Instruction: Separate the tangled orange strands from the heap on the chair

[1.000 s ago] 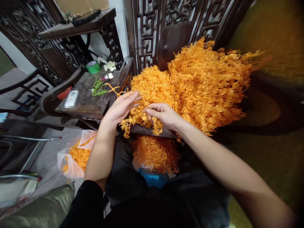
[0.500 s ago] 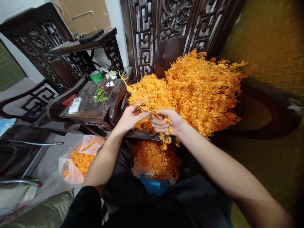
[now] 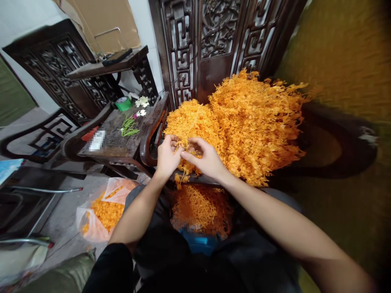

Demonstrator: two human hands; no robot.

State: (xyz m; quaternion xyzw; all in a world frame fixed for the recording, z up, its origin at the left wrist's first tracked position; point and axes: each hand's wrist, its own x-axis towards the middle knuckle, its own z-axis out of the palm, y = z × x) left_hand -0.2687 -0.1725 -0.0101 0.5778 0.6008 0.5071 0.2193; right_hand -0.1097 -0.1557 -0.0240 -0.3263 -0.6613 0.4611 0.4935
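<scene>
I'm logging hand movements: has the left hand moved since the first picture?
Yes, the left hand moved right, clear of the curved wooden armrest that its wrist partly covered earlier.

- Chair [image 3: 215,77]: dark wood, carved openwork back.
- Tabletop [image 3: 114,141]: dark wood, beside the chair.
- Wall [image 3: 143,24]: white, behind the chair.
- Floor [image 3: 59,211]: grey, at left.

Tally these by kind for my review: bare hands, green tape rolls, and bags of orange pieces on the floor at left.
Bare hands: 2 (left hand, right hand)
Green tape roll: 1
Floor bag of orange pieces: 1
Total: 4
</scene>
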